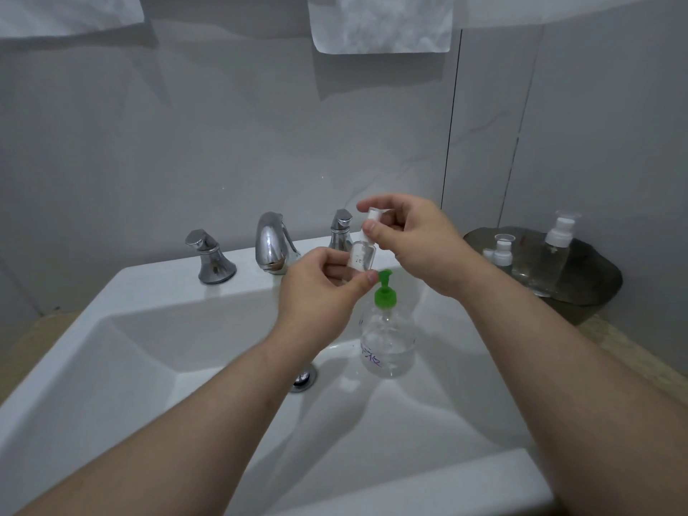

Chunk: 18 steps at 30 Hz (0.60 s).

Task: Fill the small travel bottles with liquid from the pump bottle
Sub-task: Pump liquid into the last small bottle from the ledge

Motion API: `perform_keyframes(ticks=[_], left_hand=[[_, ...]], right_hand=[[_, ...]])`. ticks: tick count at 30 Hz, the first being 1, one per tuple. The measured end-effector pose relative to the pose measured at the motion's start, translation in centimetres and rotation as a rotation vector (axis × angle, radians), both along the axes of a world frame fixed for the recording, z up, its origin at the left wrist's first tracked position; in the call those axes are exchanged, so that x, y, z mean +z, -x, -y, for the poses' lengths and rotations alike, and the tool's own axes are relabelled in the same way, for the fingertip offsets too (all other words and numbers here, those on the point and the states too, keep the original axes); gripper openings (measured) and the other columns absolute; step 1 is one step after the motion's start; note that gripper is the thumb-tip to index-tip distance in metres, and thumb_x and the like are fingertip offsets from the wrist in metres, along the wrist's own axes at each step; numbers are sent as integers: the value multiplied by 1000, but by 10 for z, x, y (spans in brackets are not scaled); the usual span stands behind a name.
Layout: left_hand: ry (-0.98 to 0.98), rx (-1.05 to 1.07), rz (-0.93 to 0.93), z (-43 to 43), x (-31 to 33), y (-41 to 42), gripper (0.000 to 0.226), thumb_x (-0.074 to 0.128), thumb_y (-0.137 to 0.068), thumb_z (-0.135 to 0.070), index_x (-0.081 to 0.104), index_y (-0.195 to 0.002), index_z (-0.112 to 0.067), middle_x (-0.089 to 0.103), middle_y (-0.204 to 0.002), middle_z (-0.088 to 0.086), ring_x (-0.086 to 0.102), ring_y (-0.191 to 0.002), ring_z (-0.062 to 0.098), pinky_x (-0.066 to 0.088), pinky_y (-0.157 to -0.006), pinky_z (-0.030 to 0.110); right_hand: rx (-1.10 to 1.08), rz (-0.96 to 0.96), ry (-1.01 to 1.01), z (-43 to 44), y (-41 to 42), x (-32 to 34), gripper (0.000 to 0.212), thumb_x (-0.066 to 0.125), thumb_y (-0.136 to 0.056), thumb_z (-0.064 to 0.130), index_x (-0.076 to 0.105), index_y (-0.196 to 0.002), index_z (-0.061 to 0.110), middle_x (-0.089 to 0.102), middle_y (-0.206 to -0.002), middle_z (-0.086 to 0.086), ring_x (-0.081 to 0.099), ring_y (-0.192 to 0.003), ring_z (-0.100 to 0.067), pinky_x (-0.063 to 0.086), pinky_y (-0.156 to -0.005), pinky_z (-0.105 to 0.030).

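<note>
My left hand (323,283) holds a small clear travel bottle (362,257) by its body, above the sink basin. My right hand (411,238) pinches the bottle's white cap (372,214) between thumb and fingers. Just below them a clear pump bottle with a green pump head (385,292) stands inside the white sink (156,351), partly filled with clear liquid and marked with purple writing. Two more clear travel bottles with white tops (502,251) (556,251) stand on a dark tray at the right.
A chrome faucet (273,242) with two chrome handles (208,256) (340,229) sits at the sink's back. The drain (303,378) lies mid-basin. The dark stone-like tray (595,281) rests on a beige counter at right. White towels hang on the wall above.
</note>
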<state>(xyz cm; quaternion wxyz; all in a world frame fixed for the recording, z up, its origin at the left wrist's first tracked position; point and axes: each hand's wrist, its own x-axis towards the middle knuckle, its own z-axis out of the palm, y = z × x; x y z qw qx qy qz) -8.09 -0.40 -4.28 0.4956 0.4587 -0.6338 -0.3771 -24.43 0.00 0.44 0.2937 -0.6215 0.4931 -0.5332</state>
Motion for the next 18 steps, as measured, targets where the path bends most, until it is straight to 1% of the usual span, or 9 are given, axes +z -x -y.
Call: perform_keyframes(ticks=[1, 3, 5, 6, 8, 10, 13, 15, 18], left_hand=[[4, 6, 10, -2, 2, 2, 35, 89, -77, -28, 66, -101, -18, 74, -83, -3, 70, -75, 9, 55, -71, 21], [-50, -41, -56, -4, 8, 5, 31, 81, -85, -35, 65, -102, -15, 64, -73, -3, 59, -63, 10, 48, -61, 23], [-228, -203, -271, -6, 13, 6, 36, 65, -96, -46, 64, -101, -10, 52, -65, -3, 43, -55, 13, 34, -54, 24], [-342, -298, -367, -7, 16, 6, 44, 55, -99, -52, 64, -104, -9, 47, -63, -3, 37, -53, 13, 27, -54, 25], [-484, -444, -437, -11, 19, 4, 55, 41, -102, -56, 66, -107, -8, 48, -64, 0, 35, -49, 13, 24, -55, 29], [-528, -550, -468, -13, 21, 2, 49, 40, -103, -52, 65, -104, -10, 53, -66, 1, 33, -42, 11, 25, -48, 25], [-549, -604, -495, -14, 25, 1, 42, 44, -100, -52, 62, -96, -15, 44, -60, -2, 23, -34, 7, 13, -39, 21], [-523, -557, -457, -15, 27, 4, 46, 44, -98, -58, 62, -93, -15, 36, -57, -2, 18, -34, 7, 9, -40, 21], [-413, -415, -299, -17, 22, 10, 52, 44, -100, -58, 60, -80, -13, 31, -49, 1, 17, -35, 11, 10, -41, 19]], right_hand=[[-5, 4, 2, 0, 0, 1, 20, 64, -102, 11, 69, -118, 22, 54, -76, 1, 50, -70, -16, 44, -65, -26], [-5, 37, 16, -2, -1, 2, 21, 63, -103, 12, 69, -120, 21, 58, -86, -5, 52, -77, -17, 45, -68, -29], [15, 119, 43, -4, 0, 4, 20, 63, -103, 11, 70, -120, 20, 67, -99, -10, 58, -85, -15, 47, -73, -27], [33, 151, 53, -5, 2, 5, 20, 63, -102, 10, 70, -119, 20, 71, -102, -8, 61, -87, -13, 47, -74, -25], [84, 169, 46, -7, 3, 5, 21, 64, -102, 8, 71, -118, 20, 77, -101, 2, 66, -86, -7, 47, -73, -22], [136, 169, 24, -7, 4, 3, 22, 64, -101, 8, 72, -116, 22, 78, -96, 7, 66, -84, -4, 46, -73, -22], [138, 215, 36, -6, 5, 2, 20, 66, -100, 7, 73, -112, 22, 76, -98, -1, 64, -82, -8, 46, -73, -24], [122, 285, 61, -5, 5, 3, 20, 65, -100, 3, 72, -112, 17, 74, -95, -6, 60, -70, -7, 46, -66, -22], [10, 390, 112, -2, 11, 6, 19, 62, -101, 1, 70, -114, 12, 72, -86, -1, 55, -58, -5, 45, -57, -21]])
